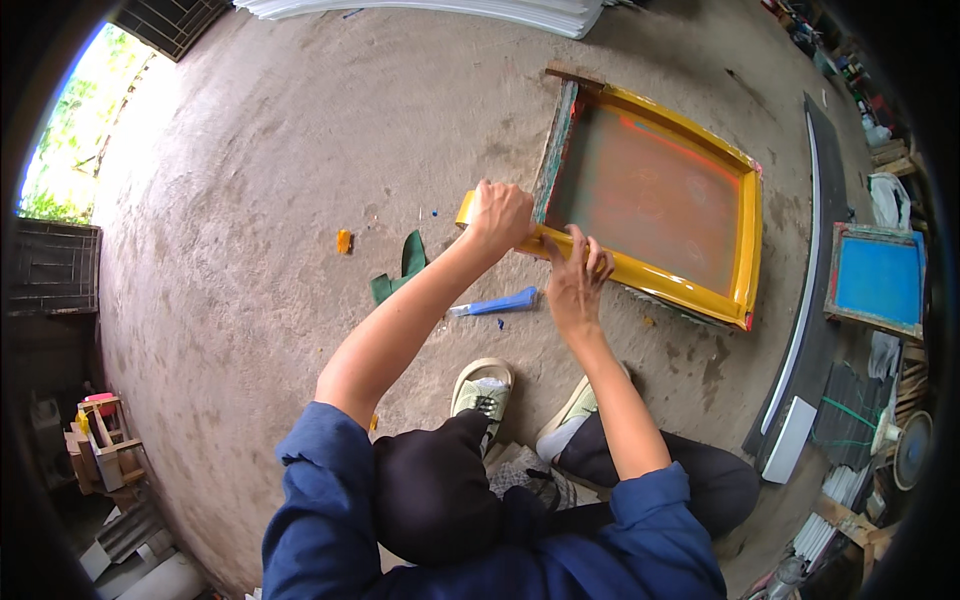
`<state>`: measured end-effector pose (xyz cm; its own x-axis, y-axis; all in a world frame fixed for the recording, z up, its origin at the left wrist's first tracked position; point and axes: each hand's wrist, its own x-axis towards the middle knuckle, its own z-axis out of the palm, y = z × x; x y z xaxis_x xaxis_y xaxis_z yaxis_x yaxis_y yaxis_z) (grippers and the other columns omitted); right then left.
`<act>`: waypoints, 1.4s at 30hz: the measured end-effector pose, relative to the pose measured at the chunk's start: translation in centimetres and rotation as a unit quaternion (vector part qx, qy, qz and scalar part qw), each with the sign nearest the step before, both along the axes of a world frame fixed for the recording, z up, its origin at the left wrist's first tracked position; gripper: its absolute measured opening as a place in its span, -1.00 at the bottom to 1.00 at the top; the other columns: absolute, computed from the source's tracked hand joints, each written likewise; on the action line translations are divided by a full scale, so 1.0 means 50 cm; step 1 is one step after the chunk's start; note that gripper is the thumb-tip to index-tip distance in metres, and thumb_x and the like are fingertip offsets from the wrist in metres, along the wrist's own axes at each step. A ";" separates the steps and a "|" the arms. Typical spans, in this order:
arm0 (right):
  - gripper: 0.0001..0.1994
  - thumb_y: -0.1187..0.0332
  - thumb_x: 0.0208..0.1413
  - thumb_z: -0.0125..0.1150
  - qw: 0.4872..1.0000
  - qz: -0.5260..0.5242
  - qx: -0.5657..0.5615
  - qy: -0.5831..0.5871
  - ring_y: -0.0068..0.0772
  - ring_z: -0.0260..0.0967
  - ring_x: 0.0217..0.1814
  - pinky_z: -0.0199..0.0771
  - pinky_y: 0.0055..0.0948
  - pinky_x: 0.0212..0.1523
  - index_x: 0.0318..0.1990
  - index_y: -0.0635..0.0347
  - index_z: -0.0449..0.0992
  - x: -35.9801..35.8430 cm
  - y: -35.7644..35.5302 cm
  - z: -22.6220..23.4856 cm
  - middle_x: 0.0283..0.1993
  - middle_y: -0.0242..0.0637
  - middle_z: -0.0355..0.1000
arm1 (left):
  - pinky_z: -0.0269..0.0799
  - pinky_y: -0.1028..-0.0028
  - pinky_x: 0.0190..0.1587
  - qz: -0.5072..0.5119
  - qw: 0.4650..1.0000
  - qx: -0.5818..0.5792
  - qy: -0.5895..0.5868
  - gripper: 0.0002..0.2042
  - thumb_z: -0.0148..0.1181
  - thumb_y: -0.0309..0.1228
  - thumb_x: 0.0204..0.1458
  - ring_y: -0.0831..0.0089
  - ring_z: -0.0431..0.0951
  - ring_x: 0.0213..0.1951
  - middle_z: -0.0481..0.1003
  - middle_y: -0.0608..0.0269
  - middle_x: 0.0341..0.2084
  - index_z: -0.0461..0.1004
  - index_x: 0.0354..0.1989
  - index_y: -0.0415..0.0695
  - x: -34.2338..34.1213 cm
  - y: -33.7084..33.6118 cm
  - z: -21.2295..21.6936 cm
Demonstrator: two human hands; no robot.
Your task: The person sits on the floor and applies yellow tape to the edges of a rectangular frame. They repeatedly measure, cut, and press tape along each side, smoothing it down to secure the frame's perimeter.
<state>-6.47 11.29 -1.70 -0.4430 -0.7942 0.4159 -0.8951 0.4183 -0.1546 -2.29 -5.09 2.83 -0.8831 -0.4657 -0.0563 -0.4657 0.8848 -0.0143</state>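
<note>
Three sides of the framed screen look glossy yellow.

A spotty gray floor we saw below, on it a yellow-edged screen, a blue tool, a green scrap, a little orange bit, two pale shoes

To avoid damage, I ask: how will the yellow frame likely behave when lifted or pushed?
The frame is probably stiff, because its bars form a rectangle. Its thin-looking inner sheet may be fragile. Wide and low, it seems unlikely to roll.
</note>
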 end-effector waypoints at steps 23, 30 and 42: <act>-0.72 0.52 -0.04 0.04 0.961 0.207 0.135 -0.125 -0.13 0.27 0.03 0.26 -0.25 0.17 -0.11 0.32 0.38 0.077 0.031 -0.268 -0.10 -0.10 0.33 | 0.23 0.34 -0.23 -0.001 0.999 -0.010 -0.039 -0.69 0.30 0.00 -0.21 0.35 0.58 -0.46 0.54 0.26 -0.63 0.60 -0.57 0.00 -0.008 0.027 0.008; -0.79 0.46 0.05 0.00 0.929 0.045 0.063 -0.363 0.05 0.33 -0.12 0.36 -0.10 -0.13 -0.18 0.39 0.27 0.070 0.215 -0.191 -0.23 0.12 0.32 | 0.23 0.30 -0.19 0.003 1.000 -0.010 -0.010 -0.69 0.28 0.01 -0.20 0.35 0.57 -0.49 0.53 0.26 -0.66 0.60 -0.59 0.02 -0.007 0.021 -0.005; -0.67 0.31 0.25 -0.17 0.905 -0.106 0.101 -0.400 0.13 0.45 -0.52 0.47 -0.04 -0.45 -0.03 0.48 0.14 0.074 -0.002 0.071 -0.58 0.20 0.40 | 0.22 0.31 -0.18 0.045 0.998 -0.035 0.018 -0.62 0.28 0.07 -0.21 0.39 0.53 -0.57 0.51 0.26 -0.71 0.59 -0.60 -0.03 -0.005 0.023 -0.022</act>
